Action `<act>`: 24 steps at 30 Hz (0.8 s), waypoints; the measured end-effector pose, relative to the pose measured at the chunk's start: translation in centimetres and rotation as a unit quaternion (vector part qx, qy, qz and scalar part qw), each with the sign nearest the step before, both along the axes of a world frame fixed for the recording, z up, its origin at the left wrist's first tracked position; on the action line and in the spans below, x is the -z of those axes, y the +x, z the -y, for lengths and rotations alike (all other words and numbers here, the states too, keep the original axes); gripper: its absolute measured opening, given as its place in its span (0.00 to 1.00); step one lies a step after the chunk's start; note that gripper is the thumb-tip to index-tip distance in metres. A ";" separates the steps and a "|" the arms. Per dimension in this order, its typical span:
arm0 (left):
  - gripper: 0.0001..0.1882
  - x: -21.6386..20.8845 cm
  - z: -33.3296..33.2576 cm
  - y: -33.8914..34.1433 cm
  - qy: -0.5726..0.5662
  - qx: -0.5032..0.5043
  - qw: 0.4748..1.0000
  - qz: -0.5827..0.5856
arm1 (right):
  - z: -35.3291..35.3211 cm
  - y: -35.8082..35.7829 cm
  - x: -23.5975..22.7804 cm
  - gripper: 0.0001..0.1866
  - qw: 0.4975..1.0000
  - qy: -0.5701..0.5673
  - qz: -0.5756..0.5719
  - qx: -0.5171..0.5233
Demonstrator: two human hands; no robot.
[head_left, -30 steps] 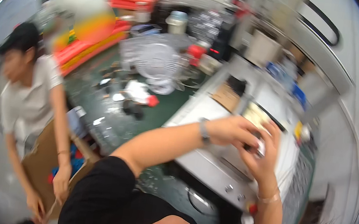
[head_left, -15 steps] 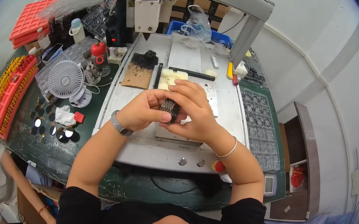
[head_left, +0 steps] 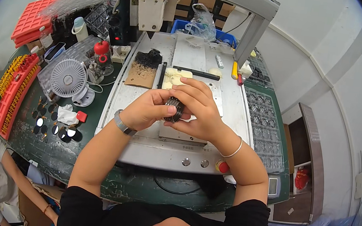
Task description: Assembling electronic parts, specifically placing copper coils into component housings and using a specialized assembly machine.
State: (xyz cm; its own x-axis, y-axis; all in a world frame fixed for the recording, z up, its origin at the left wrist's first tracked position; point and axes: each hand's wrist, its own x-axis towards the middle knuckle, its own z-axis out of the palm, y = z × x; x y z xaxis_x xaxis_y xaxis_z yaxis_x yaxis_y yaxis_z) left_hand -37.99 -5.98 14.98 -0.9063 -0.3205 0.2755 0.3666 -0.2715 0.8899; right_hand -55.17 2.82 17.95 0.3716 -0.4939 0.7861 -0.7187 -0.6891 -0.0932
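Observation:
Both my hands meet over the front of the white machine bed point(head_left: 115, 127). Between them is a dark round piece point(head_left: 173, 110) with shiny ridges round its side, like a stack of thin black discs; its exact kind does not show. My left hand point(head_left: 142, 108) is closed on it, thumb pressed against the near face. Curled round its far and right sides, my right hand point(head_left: 200, 108) grips it too, the upper fingers reaching over the top. Just beyond my fingers lies a cream-coloured block point(head_left: 170, 78) with rounded hollows, partly covered by my right hand.
Brown cardboard point(head_left: 140, 78) with black residue lies left on the bed. Over the back hangs a white machine head point(head_left: 150, 15). A small fan point(head_left: 67, 79), loose round black discs point(head_left: 66, 134) and a red rack point(head_left: 12, 109) stand left. Clear trays point(head_left: 263, 128) line the right. Someone's arm point(head_left: 26, 179) is lower left.
The dark round piece has turned slightly between my hands, and my left thumb sits higher on it. Both hands stay nearly in place; the whole view has shifted a little.

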 end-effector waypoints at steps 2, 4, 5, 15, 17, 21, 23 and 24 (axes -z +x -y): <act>0.20 0.0 -0.2 -0.1 0.005 0.002 1.000 -0.004 | 0.0 0.0 0.0 0.32 1.000 0.009 0.007 -0.003; 0.20 -0.2 -0.5 -0.1 0.029 -0.006 1.000 0.009 | 0.0 -0.1 0.1 0.32 1.000 0.010 0.014 -0.007; 0.20 -0.1 -0.4 0.0 0.029 -0.006 1.000 0.010 | 0.1 -0.1 0.1 0.32 1.000 0.010 0.015 -0.008; 0.18 -0.4 -0.2 -0.1 0.040 0.002 0.999 0.022 | 0.0 -0.3 0.1 0.36 0.998 0.057 0.012 0.004; 0.18 -0.2 -0.2 -0.1 0.034 -0.013 0.999 0.016 | 0.0 -0.3 0.1 0.37 0.997 0.069 0.026 0.005; 0.18 0.3 0.2 -0.1 0.007 -0.028 0.999 0.019 | 0.0 -0.4 0.2 0.37 0.996 0.082 0.031 0.006; 0.18 0.2 0.2 -0.2 0.006 -0.032 0.999 0.020 | 0.0 -0.4 0.2 0.38 0.996 0.085 0.031 0.005; 0.18 0.1 0.1 -0.2 0.016 -0.029 0.999 0.015 | 0.0 -0.5 0.2 0.38 0.996 0.086 0.030 0.005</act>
